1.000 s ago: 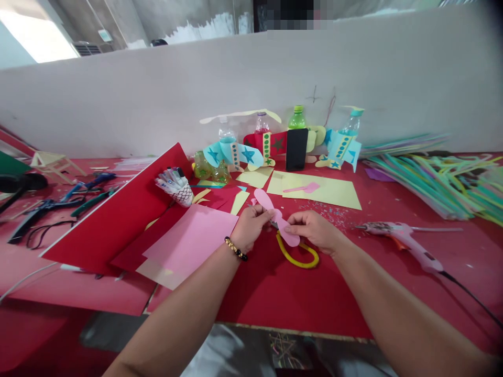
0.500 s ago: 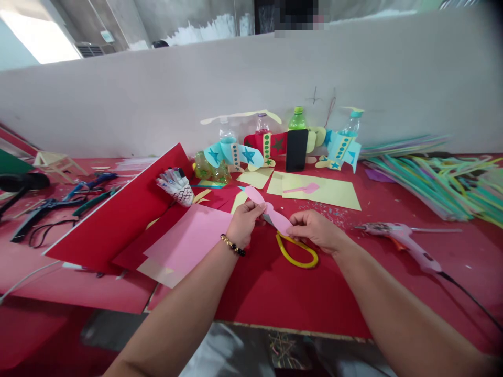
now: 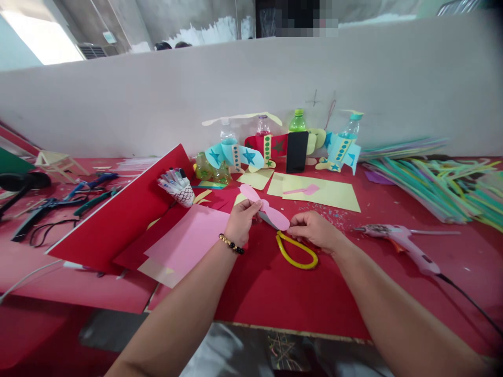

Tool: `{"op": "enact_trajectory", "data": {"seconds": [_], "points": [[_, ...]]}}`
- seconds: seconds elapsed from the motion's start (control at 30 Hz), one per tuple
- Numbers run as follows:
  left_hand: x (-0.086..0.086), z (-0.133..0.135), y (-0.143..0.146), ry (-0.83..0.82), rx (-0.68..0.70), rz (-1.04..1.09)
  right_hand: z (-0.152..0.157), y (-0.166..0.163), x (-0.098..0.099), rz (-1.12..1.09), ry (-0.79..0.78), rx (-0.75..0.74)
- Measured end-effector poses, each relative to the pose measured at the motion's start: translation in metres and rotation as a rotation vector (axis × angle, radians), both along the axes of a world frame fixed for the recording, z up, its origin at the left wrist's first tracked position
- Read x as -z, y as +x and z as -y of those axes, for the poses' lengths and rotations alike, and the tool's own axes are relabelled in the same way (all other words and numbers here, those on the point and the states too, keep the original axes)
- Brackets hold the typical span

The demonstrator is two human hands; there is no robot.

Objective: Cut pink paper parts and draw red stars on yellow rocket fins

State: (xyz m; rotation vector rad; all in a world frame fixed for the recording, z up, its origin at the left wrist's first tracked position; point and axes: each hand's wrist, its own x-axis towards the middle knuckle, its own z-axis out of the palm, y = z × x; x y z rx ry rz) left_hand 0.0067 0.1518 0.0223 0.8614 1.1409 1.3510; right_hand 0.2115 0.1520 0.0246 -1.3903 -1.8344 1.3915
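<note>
left hand (image 3: 241, 222) closed, pinching the upper lobe of a pink propeller-shaped paper cutout (image 3: 271, 212) | right hand (image 3: 314, 230) closed, fingertips seemingly pinching its lower tip | cutout sits between both hands just above the red counter (image 3: 275, 293), probably held at both ends to stay flat | yellow-handled scissors (image 3: 297, 252) just beneath the right hand, grey blade under the cutout; cannot tell if gripped | pink glue gun (image 3: 401, 241) lies well apart on the right

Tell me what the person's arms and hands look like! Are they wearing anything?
The left arm and right arm are bare: no sleeves show, and no gloves. The left hand has a bracelet at its wrist, made of small dark beads with a few gold-coloured ones. The right hand has nothing at its wrist. I can see no rings or watch.
</note>
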Motion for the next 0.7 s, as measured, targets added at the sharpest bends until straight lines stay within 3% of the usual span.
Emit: {"op": "enact_trajectory", "data": {"seconds": [0.2,0.43,0.7], "points": [[0.003,0.000,0.001,0.001,-0.005,-0.048,-0.004,0.000,0.004,0.228,0.200,0.042],[0.002,-0.006,-0.009,0.008,-0.051,-0.074,0.004,-0.004,0.002,0.479,0.373,-0.035],[-0.006,-0.009,-0.024,0.002,-0.064,-0.080,0.011,-0.004,0.000,0.666,0.419,-0.056]]}}
